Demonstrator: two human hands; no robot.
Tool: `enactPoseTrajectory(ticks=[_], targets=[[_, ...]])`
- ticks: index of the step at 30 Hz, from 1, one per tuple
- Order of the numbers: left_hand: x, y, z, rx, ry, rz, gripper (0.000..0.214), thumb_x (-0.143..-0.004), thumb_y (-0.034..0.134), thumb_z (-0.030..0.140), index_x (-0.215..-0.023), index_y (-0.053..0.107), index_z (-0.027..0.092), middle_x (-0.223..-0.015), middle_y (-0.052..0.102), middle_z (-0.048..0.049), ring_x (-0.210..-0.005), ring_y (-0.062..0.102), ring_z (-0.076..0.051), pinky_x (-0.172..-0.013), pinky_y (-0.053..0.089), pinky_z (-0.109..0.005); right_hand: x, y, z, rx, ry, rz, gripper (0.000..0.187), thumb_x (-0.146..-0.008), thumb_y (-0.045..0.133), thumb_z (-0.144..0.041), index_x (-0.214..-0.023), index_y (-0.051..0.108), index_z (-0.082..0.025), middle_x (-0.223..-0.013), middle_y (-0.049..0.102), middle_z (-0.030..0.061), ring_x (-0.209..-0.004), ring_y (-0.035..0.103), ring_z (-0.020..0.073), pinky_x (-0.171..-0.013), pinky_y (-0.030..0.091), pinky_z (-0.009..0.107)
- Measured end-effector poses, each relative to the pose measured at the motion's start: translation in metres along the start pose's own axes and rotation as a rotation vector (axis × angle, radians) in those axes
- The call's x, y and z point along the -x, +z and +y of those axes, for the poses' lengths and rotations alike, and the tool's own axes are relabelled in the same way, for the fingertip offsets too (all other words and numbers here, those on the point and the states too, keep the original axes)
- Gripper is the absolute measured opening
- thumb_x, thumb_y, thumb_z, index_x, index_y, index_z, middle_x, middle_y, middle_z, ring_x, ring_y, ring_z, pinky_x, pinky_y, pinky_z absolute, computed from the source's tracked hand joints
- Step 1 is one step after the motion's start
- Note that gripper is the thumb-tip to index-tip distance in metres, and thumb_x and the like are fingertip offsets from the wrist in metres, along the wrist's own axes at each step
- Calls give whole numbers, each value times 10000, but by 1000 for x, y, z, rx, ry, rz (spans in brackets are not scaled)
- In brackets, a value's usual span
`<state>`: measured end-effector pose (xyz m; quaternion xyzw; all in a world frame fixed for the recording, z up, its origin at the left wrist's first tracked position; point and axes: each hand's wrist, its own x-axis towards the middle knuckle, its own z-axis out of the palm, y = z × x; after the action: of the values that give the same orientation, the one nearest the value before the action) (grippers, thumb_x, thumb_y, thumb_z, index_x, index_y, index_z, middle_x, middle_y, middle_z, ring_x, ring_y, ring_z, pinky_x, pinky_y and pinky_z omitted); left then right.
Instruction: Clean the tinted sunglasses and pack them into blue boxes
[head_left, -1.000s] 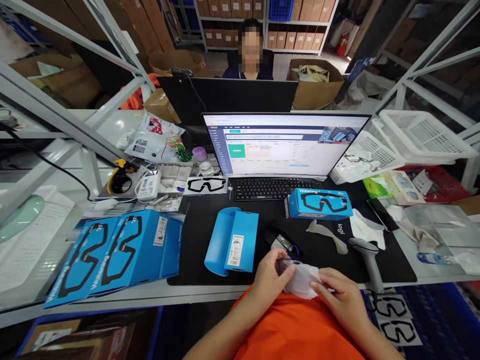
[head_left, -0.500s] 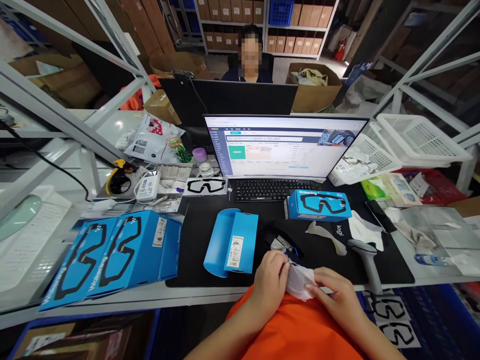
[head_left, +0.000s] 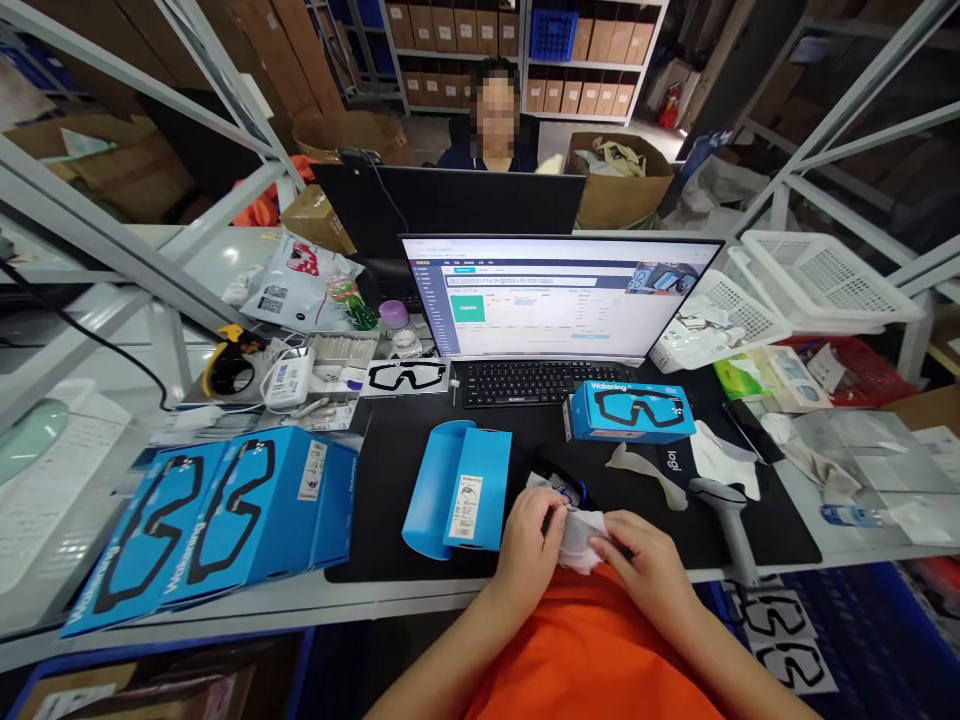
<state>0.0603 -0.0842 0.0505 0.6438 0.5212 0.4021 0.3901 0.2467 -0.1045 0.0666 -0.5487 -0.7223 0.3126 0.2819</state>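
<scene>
In the head view, a soft white cloth (head_left: 581,541) hung between the fingers of both hands, above the lap of an orange garment (head_left: 585,655) and close to the near edge of the bench (head_left: 390,598). It looked thin, creased and slightly grey in its folds, its lower edge bunched and uneven. The left hand (head_left: 531,540) had its fingers curled in on the cloth's left side; the right hand (head_left: 643,556) pinched the opposite side between thumb and fingertips.

The part under the left fingers was covered, and whether anything lay inside the folds could not be made out. Just beyond the left fingers, a dark object (head_left: 556,474) with a blue edge was partly blocked by the hand and melted into the black mat (head_left: 382,480), so its shape was unclear.

To the left of the fingers lay an opened blue box (head_left: 487,488), the small print on its label too fine to read. Beyond the right fingers were a pale curved strip (head_left: 648,474) and a blue eyewear box (head_left: 634,411); a grey scanner (head_left: 726,510) lay to their right. Both forearms were cut off by the bottom edge.
</scene>
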Motion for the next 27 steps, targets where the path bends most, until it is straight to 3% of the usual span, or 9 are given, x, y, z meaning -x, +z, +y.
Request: enactPoseTrajectory(ticks=[6,11,17,20,22,24,27], targets=[[-9,-6,-17,44,-130,86,194,-967,463,301,-916,629,214,-941,692,-66,-925,647,-231,-843,510,-380,2,-16,14,-103,68,40,224,-940,603,-357,-958,782,-224,-954,759,95,-865,714,246,-743,574,309],[-21,-14,-29,140,-210,109,260,-963,465,383,-951,648,200,-925,720,-68,-881,678,-235,-798,527,-366,3,-39,21,-103,20,119,210,-910,633,-335,-980,800,-228,-995,777,112,-904,731,268,-772,606,344],[-33,-16,-23,245,-177,78,353,-975,437,510,-961,617,207,-1171,701,-111,-1092,648,-263,-965,476,-412,-5,-51,21,-157,-44,293,174,-879,677,-307,-972,810,-242,-954,787,99,-863,741,258,-737,612,328],[-35,-15,-23,419,-51,-26,593,-901,446,696,-1239,536,217,-1410,571,-150,-1277,558,-302,-1048,439,-436,-11,-50,22,-298,-18,392,178,-869,696,-354,-952,815,-250,-937,785,89,-850,736,253,-729,603,326],[-37,-15,-22,432,27,-123,921,-718,616,790,-1412,413,221,-1474,502,-167,-1323,513,-350,-1066,429,-455,-16,-50,23,-377,1,425,204,-861,706,-396,-949,817,-250,-929,784,85,-845,731,252,-734,594,329],[-43,-16,-19,302,49,-144,1034,-579,809,667,-1425,419,220,-1435,534,-156,-1290,534,-368,-1054,438,-453,-21,-54,25,-424,-3,423,234,-854,707,-432,-938,819,-245,-932,783,87,-841,725,253,-737,584,334],[-58,-25,-10,112,37,-97,670,-614,812,333,-1235,587,221,-1225,677,-92,-1123,638,-317,-961,495,-403,-31,-69,28,-425,-28,426,251,-845,705,-445,-919,821,-234,-925,775,88,-834,710,254,-742,570,346]])
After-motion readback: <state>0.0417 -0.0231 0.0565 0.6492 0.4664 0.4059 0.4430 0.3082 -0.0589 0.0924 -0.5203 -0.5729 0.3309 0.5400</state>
